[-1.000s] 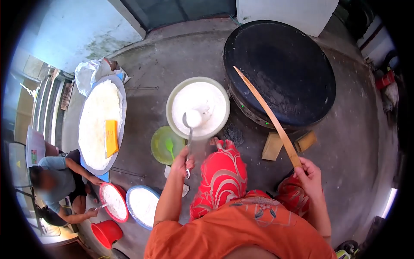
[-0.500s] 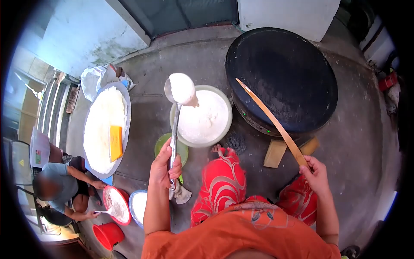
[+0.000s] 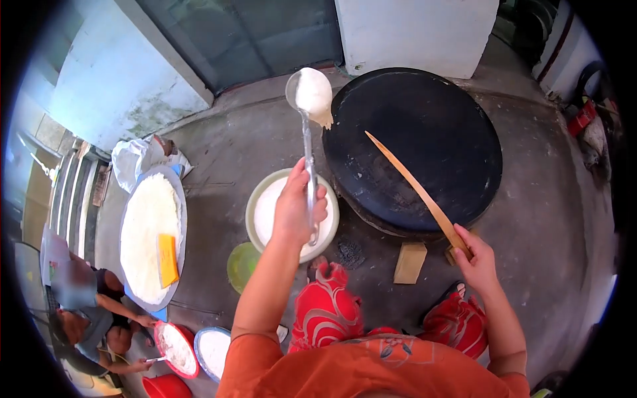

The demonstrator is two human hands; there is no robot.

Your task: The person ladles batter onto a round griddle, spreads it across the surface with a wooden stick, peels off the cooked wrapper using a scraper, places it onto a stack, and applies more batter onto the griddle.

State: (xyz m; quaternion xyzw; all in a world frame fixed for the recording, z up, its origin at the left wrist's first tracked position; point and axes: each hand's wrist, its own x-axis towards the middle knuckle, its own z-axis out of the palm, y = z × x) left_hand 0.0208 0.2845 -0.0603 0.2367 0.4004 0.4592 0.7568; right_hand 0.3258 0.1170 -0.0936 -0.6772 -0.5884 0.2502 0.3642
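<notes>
Left hand [image 3: 300, 205] wrapped round ladle [image 3: 308, 147], white batter [image 3: 315, 93] spilling over: best held level, steady. Right hand [image 3: 476, 261] grips wooden blade [image 3: 415, 185] over black griddle [image 3: 441, 126]: loose grip helps.

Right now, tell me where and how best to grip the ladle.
Grip the ladle low on its long handle, coming from the near side, as the left hand does: that end points back toward the orange shirt, while the far end carries white batter, likely messy to grasp.
</notes>
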